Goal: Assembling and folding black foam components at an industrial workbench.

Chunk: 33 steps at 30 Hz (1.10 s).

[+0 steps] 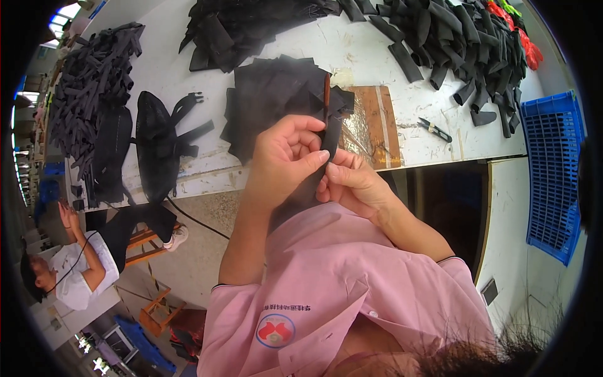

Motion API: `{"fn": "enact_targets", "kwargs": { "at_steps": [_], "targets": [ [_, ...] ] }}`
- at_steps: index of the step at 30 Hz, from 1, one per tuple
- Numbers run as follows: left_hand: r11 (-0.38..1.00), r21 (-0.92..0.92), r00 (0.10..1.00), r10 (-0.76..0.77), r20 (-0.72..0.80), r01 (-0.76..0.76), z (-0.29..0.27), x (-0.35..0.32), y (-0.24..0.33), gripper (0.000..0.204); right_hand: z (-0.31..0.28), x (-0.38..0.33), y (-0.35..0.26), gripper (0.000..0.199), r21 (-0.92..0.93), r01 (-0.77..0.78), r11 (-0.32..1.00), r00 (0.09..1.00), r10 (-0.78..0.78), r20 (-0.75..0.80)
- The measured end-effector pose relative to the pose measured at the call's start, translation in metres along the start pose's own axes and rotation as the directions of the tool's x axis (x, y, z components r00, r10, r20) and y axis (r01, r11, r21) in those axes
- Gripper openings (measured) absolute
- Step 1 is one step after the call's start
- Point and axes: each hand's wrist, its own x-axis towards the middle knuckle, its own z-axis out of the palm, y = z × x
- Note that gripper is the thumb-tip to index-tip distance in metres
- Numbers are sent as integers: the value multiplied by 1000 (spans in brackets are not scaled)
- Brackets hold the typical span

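Close in front of my chest, a narrow black fabric strip [333,129] stands roughly upright between my two hands. My left hand [290,149] pinches it between thumb and fingers. Lower down on its other side, my right hand [355,181] has its thumb and fingertips closed on the same strip. A thin reddish-brown stick [326,97] rises above my left fingertips along the strip; whether it runs inside the fabric I cannot tell. Just beyond my hands lies a stack of flat black fabric pieces [270,94] on the white table [169,60].
Right of the stack are a brown board [384,129] and thread snips [435,130]. Black fabric tubes [452,38] heap at the far right, narrow strips [94,94] at left, beside a black pouch with straps [157,151]. A blue crate [553,176] stands right; another person [81,270] sits left.
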Motion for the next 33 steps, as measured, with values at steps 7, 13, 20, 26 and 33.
{"fn": "enact_targets", "kwargs": {
  "at_steps": [7,13,20,26,33],
  "targets": [
    [994,-87,994,-55,94,63,1,-6,0,35,2,-12,6,31,-121,109,987,994,-109,1],
    [981,-191,993,17,-113,-39,8,-12,-18,28,0,-14,4,30,-191,150,970,984,-165,-64],
    [935,-352,979,-38,-201,-36,14,-43,-29,30,-1,-6,-3,22,-102,250,963,957,-261,-125],
    [953,-302,971,-61,-231,-12,21,-45,-32,16,-9,-1,-4,23,-121,248,961,960,-261,-105],
    [969,-245,964,-48,-260,-18,25,-40,-35,9,-22,2,-2,27,-174,206,963,971,-223,-86]
  ]
}}
